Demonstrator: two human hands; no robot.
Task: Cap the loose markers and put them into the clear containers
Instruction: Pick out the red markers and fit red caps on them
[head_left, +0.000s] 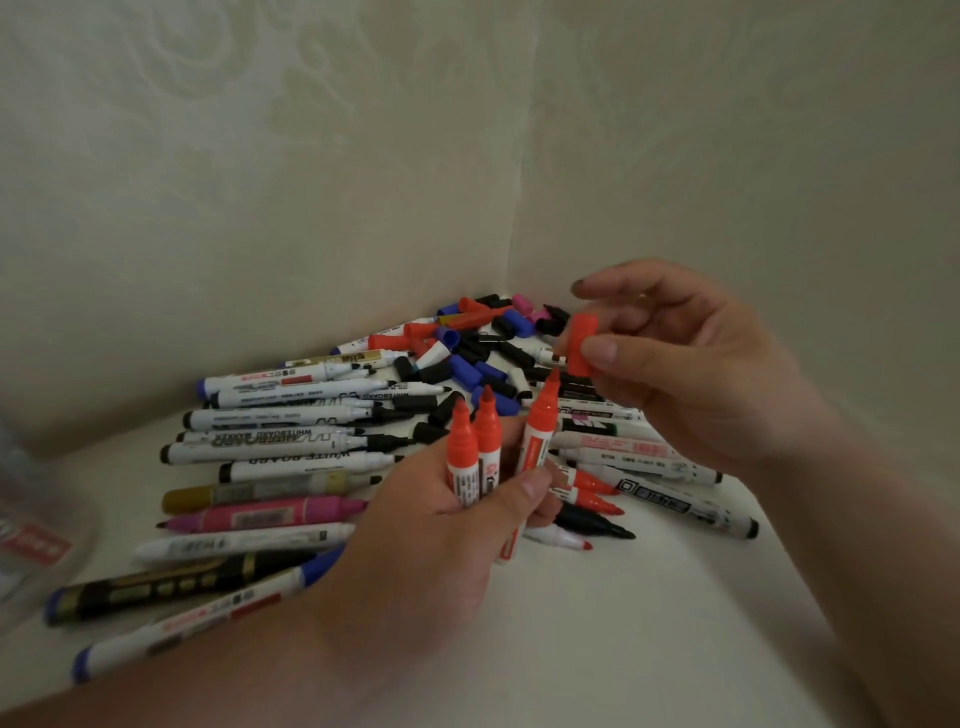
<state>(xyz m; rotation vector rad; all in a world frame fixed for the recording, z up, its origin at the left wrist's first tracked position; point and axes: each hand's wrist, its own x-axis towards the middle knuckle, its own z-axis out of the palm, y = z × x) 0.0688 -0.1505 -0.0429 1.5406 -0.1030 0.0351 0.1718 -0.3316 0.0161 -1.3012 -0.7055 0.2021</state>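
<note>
Capping: red cap (583, 344) pinched in right hand (691, 374), just above one red marker (540, 421) tip.
Left hand (441, 525): clamped round three upright uncapped red markers (462, 447).
Pile (291, 431): many uncapped markers, loose caps (480, 364) on bench (649, 623).
Progress: seemingly early; nearly all remains.

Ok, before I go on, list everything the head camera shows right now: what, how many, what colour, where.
red markers: three, uncapped, held upright at centre.
red cap: one, held just above the markers' tips.
loose markers: too many to count, mostly white barrels, piled on both sides of centre.
pink marker: one, front left of the pile.
loose caps: a heap of black, blue, red and pink, in the corner.
clear container: one, blurred, left edge.
surface: white, under everything.
wall: pale, patterned, behind.
left hand: grips the three red markers.
right hand: pinches the red cap.
</note>
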